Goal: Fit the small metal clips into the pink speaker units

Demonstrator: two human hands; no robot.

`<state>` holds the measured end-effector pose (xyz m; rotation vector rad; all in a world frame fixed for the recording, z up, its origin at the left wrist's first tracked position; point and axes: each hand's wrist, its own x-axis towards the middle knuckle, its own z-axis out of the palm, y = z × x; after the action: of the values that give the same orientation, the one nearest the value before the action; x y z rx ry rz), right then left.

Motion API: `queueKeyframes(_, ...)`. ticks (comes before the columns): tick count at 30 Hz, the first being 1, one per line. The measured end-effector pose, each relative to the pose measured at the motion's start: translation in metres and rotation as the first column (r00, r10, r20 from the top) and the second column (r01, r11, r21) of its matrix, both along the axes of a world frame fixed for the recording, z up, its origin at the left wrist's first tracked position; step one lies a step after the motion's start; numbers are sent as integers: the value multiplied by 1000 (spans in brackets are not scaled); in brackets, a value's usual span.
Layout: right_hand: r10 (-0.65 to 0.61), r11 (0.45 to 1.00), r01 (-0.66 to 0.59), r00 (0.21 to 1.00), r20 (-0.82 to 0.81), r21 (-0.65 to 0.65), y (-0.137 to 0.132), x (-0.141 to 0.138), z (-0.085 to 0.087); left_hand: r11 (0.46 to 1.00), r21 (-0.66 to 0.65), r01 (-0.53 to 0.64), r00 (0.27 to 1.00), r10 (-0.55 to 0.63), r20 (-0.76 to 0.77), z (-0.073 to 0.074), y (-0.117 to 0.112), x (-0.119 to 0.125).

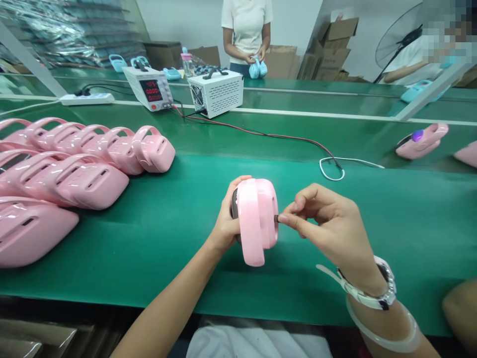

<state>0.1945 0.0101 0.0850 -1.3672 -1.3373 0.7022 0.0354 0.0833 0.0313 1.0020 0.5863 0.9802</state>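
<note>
My left hand point(225, 223) grips a pink plastic housing point(257, 221) with a carry handle, held upright above the green table point(167, 233). Its fingers wrap round the housing's left side. My right hand point(328, 223) is closed in a pinch at the housing's right edge, thumb and forefinger pressed on a small dark part point(276, 218) there. I cannot make out what that part is. A watch and a white band sit on my right wrist.
Several pink housings point(85, 164) lie in rows at the left. A power supply point(148, 88) and a white box point(216, 92) stand behind, with a red and black lead point(283, 136) ending at a white loop. Another pink housing point(421, 140) lies right. A person stands across the table.
</note>
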Motion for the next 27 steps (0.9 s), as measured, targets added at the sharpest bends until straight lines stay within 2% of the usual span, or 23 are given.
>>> queueKeyframes(7,66,996,-69,996,-52,-53,-6,5,0,997,-56,51,999,-52,-15,-1,-5,2)
queueKeyframes(10,80,997,-80,996,-27,-23,-7,4,-3,997,-55,47,999,-48,-21,0,-6,4)
queueKeyframes(12,35,999,-34,999,-20,14,-5,2,-7,998,-49,32,999,-33,-26,4,-7,5)
queueKeyframes(15,9,1000,-11,991,-136,-13,1,-1,-16,992,-89,85,996,-86,-5,12,-10,6)
queueKeyframes(18,79,989,-114,946,-315,-95,5,-2,-23,977,-135,165,986,-163,27,15,-13,5)
queueKeyframes(24,224,953,-293,855,-469,-80,9,9,-31,984,-89,153,988,-149,50,-1,-7,3)
queueKeyframes(27,218,955,-288,843,-492,-71,9,10,-31,978,-102,183,978,-172,115,-4,-7,4)
